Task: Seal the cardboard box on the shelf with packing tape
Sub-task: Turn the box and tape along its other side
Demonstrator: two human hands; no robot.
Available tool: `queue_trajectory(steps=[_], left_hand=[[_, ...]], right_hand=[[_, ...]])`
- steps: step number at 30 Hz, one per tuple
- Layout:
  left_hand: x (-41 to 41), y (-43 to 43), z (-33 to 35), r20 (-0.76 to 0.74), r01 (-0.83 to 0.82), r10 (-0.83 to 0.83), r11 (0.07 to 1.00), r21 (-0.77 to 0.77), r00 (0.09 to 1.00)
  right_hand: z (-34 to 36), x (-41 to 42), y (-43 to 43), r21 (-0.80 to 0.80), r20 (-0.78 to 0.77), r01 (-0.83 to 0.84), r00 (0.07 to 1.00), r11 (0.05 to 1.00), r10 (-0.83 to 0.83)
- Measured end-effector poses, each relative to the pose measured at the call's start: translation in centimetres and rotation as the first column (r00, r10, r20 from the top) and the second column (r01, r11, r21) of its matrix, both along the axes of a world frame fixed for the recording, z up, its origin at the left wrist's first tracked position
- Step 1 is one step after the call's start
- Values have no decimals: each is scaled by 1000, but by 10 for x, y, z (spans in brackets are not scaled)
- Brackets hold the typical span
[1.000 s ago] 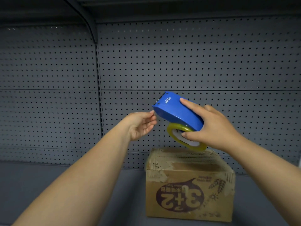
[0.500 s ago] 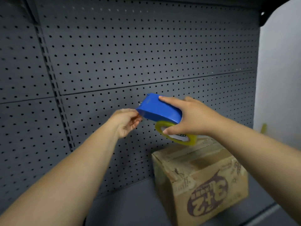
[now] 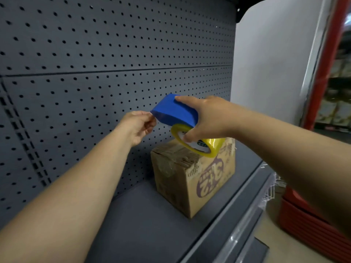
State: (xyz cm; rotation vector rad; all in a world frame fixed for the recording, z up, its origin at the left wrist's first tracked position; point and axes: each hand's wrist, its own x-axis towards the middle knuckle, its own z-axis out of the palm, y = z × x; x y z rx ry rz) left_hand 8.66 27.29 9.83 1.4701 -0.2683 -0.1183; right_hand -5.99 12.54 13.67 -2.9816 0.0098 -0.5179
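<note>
A worn cardboard box (image 3: 191, 175) with a purple logo stands on the dark grey shelf (image 3: 144, 221), its top flaps folded down and old clear tape on one corner. Above the box, my right hand (image 3: 210, 116) grips a blue tape dispenser (image 3: 174, 112) carrying a yellowish roll of packing tape (image 3: 207, 145). The roll hangs just over the box's top edge. My left hand (image 3: 137, 126) is at the dispenser's front end, thumb and fingers pinched together at its tip. Whether tape is between those fingers I cannot tell.
A grey pegboard back wall (image 3: 95, 63) rises behind the shelf. A white side panel (image 3: 266, 63) closes the shelf's right end. Beyond it are a red frame (image 3: 330, 54) and a red ribbed base (image 3: 311, 224) on the floor. The shelf's front rail (image 3: 233, 215) runs diagonally.
The view has swung left and closer, so the box now appears further right and at an angle. Both hands stay on the dispenser above the box; my left fingers have closed at its tip.
</note>
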Motion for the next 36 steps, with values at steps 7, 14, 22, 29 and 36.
queue_trajectory(steps=[7, 14, 22, 29, 36], left_hand=[[-30, 6, -15, -28, 10, -8, 998, 58, 1000], [-38, 18, -27, -45, -1, 2, 999, 36, 999], [-10, 29, -35, -65, -138, 142, 989, 59, 988], [18, 26, -59, -36, -163, 173, 967, 196, 984], [34, 5, -85, -38, -105, 122, 947, 303, 992]], right_hand=[[-9, -43, 25, -65, -112, 69, 991, 996, -75], [-17, -71, 35, -52, -154, 92, 983, 994, -99], [-16, -84, 37, -28, -205, 143, 968, 989, -146], [-18, -81, 37, -65, -267, 180, 945, 982, -191], [-22, -68, 34, -102, -272, 202, 936, 974, -223]])
